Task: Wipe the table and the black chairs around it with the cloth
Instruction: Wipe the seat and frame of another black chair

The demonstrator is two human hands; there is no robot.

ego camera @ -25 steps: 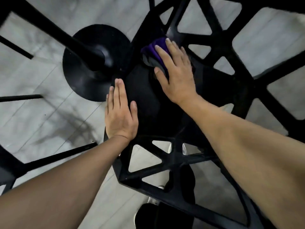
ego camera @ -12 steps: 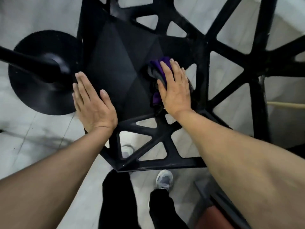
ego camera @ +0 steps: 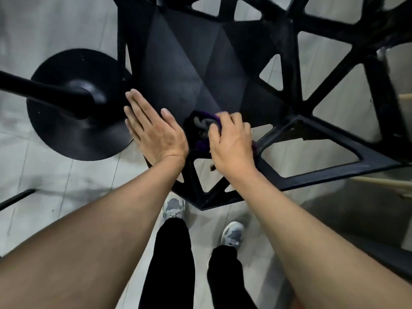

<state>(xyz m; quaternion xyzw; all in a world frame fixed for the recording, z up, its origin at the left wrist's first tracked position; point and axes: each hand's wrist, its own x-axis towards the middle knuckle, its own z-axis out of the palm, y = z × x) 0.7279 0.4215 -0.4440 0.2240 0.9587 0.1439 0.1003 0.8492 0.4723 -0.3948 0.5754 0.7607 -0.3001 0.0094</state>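
The step in hand looks to be the wiping of one black chair; its faceted seat fills the upper middle of the frame, and open triangular struts run off to the right and down toward the lower middle. The right hand, just right of centre, has its fingers curled over the cloth, a bunched purple and grey wad pressed on the near part of the seat where the solid panel meets the struts; some of the cloth shows beyond the knuckles, the rest is hidden under the palm. The left hand, just left of centre, lies flat with fingers straight and together on the seat's left edge; it grips nothing, and I judge that it steadies the chair. The two hands are near each other but apart.

At middle left the desk's round base sits on the pale floor, with its pole leaning out to the left edge; the desk top is out of view, so its state cannot be told. Grey shoes show at lower centre.

Next, probably, the cloth must travel along the near struts and rim; that calls for a firm hold and a narrower contact, so that the wad does not slip through the openings.
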